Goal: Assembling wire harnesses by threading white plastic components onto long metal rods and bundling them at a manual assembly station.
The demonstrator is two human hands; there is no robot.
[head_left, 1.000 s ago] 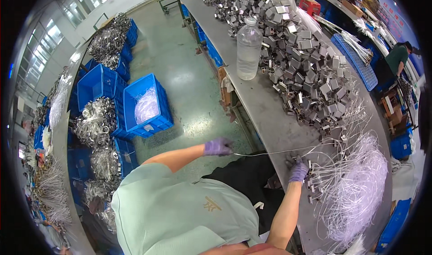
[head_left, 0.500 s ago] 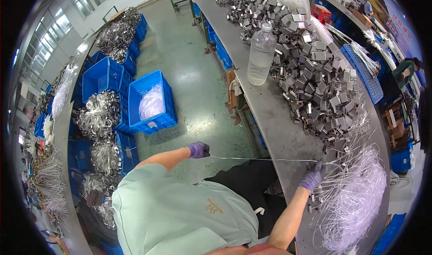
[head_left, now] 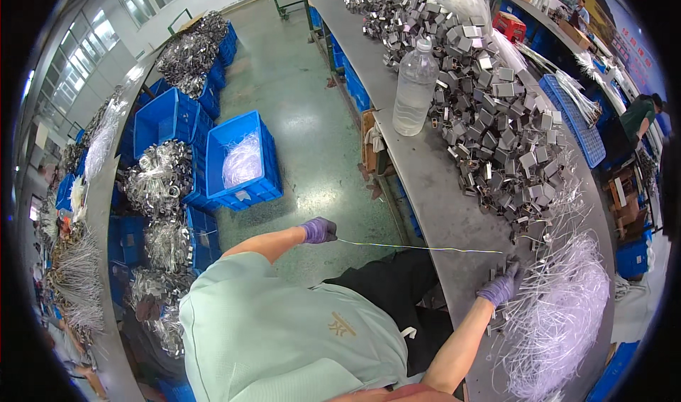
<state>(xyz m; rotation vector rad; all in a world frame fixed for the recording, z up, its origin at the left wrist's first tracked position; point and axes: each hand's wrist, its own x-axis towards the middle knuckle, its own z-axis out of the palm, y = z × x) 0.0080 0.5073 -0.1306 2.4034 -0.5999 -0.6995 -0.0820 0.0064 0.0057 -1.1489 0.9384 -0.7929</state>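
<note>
My left hand, in a purple glove with dark fingertips, is closed on one end of a thin, pale wire. This wire stretches to the right past the table edge, its far end above the tabletop just beyond my right fingers. My right hand, gloved alike, is low over the table with its fingers stretched out and apart. Beside it lies a bundle of clear and whitish strands. A heap of small grey metal box-shaped parts spreads farther up the table; a few small pieces lie around my right fingers.
On the metal table stands a clear bottle of liquid. A blue crate holding clear strands sits on the floor to the left. Behind it, more blue crates and metal parts line a bench. A co-worker is at far right.
My right hand has come off the wire's end and moved slightly right and nearer me. My left hand has shifted a little right and away, still gripping the wire.
</note>
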